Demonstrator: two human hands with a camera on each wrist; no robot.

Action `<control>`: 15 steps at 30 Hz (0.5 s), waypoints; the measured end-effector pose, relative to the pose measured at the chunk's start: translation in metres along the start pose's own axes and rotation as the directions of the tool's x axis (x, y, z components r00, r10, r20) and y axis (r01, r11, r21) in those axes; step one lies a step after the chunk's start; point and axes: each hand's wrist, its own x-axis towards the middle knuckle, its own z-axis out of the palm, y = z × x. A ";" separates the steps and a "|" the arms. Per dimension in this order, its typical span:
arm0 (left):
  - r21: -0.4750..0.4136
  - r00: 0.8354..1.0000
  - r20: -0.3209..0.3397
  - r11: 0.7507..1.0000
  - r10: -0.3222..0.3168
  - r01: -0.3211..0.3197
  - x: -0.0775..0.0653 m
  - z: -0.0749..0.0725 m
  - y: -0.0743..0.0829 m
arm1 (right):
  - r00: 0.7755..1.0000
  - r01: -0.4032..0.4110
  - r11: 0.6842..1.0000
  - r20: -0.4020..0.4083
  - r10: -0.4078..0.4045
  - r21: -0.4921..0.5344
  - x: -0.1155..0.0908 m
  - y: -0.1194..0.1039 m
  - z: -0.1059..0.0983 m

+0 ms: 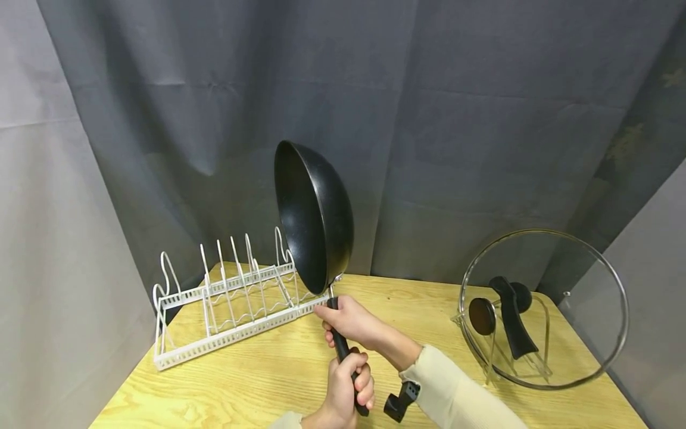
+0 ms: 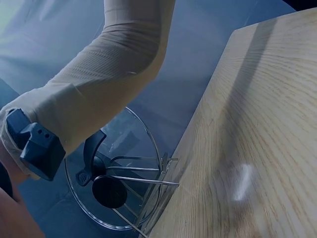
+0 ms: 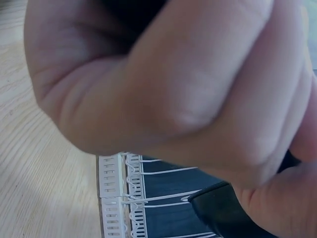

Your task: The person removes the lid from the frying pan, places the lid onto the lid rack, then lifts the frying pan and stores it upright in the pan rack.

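Both my hands grip the black handle [image 1: 341, 345] of a deep black wok [image 1: 334, 220]. The wok stands on edge, its open side facing left toward the white dish rack [image 1: 225, 342]. My right hand [image 1: 356, 325] holds the handle close to the wok's body, and in the right wrist view its curled fingers [image 3: 193, 84] fill much of the picture. Lower down, near the handle's end, my left hand [image 1: 345, 384] is wrapped round it. The wok overlaps the rack's right end in the head view.
At the right stands a large glass lid [image 1: 543, 310] with a metal rim and black handle, propped in a wire stand [image 1: 546, 339]. Everything stands on a light wooden table [image 1: 257, 381]. Grey curtains [image 1: 429, 149] hang behind and at the sides.
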 end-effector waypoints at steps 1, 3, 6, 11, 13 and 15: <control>0.000 1.000 -0.004 1.000 -0.001 0.001 0.000 0.000 0.001 | 1.000 -0.003 1.000 0.002 0.003 0.005 0.000 0.000 0.001; -0.004 1.000 -0.006 1.000 -0.002 0.002 -0.001 0.000 0.001 | 1.000 -0.010 1.000 0.006 0.010 0.015 0.001 -0.001 0.002; -0.018 1.000 -0.006 1.000 -0.006 0.006 -0.001 0.000 0.001 | 1.000 -0.018 0.999 0.009 0.018 0.029 0.002 -0.001 0.004; -0.034 1.000 -0.005 0.999 -0.010 0.010 -0.002 -0.002 0.002 | 1.000 -0.020 0.999 0.003 0.020 0.035 0.004 0.000 0.007; -0.031 1.000 -0.007 0.999 -0.011 0.010 -0.002 -0.003 0.004 | 1.000 -0.019 0.999 -0.002 0.019 0.029 0.005 0.000 0.008; -0.030 1.000 -0.008 0.999 -0.013 0.013 -0.003 -0.003 0.005 | 1.000 -0.021 1.000 -0.009 0.022 0.018 0.006 -0.001 0.009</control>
